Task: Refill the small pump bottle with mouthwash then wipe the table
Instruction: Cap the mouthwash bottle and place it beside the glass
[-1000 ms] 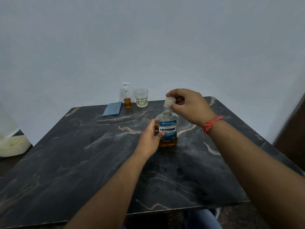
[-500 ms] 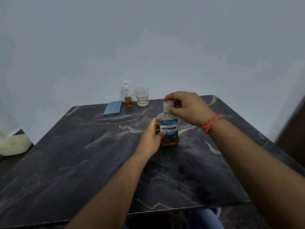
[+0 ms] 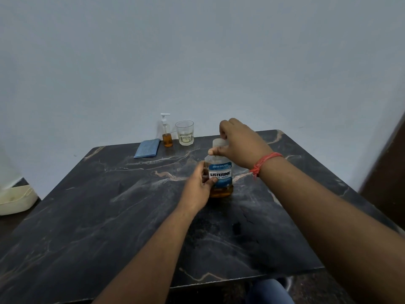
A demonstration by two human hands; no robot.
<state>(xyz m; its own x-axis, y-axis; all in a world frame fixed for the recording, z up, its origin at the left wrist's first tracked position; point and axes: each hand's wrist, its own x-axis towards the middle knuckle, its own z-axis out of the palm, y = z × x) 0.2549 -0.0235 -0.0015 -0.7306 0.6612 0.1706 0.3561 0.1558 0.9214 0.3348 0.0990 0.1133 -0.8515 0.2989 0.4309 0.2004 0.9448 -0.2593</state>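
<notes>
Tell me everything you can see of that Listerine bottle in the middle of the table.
The Listerine bottle is clear plastic with a blue-and-white label and a little amber liquid at the bottom. It stands upright mid-table. The left hand grips its side; the right hand pinches its translucent cap on the neck.

I see a bare pale blue-grey wall (image 3: 197, 62) behind a dark marble table (image 3: 109, 216), a cream tub (image 3: 15, 199) at left, dim even light.
</notes>
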